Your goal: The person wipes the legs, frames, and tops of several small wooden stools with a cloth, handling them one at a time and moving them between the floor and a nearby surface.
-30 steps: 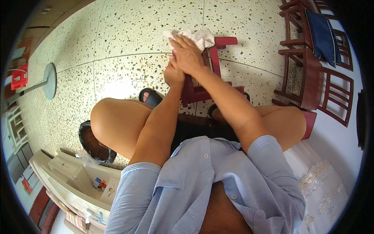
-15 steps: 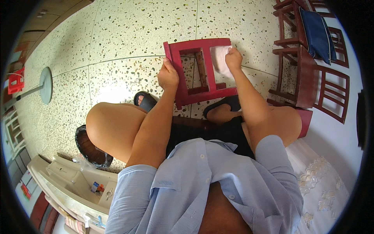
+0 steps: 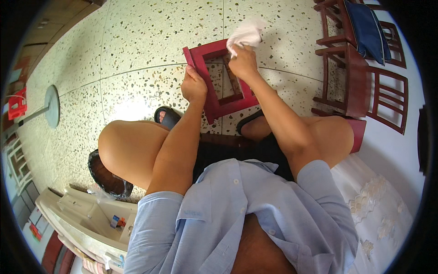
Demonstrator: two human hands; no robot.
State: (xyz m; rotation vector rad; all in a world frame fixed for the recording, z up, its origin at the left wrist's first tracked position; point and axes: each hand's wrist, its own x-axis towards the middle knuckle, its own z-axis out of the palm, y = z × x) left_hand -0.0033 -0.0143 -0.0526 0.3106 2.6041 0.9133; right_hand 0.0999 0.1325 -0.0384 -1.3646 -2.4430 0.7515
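Note:
A small dark-red wooden stool [image 3: 230, 106] is held tipped on its side above the speckled floor, in front of my knees. My left hand [image 3: 194, 85] is closed round its left edge, the thumb lying along the board. A pale pinkish-white cloth [image 3: 246, 34] is bunched in my right hand [image 3: 243, 61], at the stool's far right corner. Part of the cloth sticks out beyond the frame, blurred by motion. My right hand and forearm cover some of the stool's right side.
Dark-red wooden chairs [image 3: 356, 86] stand along the right wall, a blue bag [image 3: 365, 34] on one. By my left knee is a bin lined with black plastic [image 3: 107, 176]. Further left are a beige unit [image 3: 86, 210], a round grey base [image 3: 52, 106] and a red plastic stool [image 3: 17, 103].
My right hand has moved the cloth left and away from me, from the stool's right part to its far edge. The stool has shifted slightly left and turned a little.

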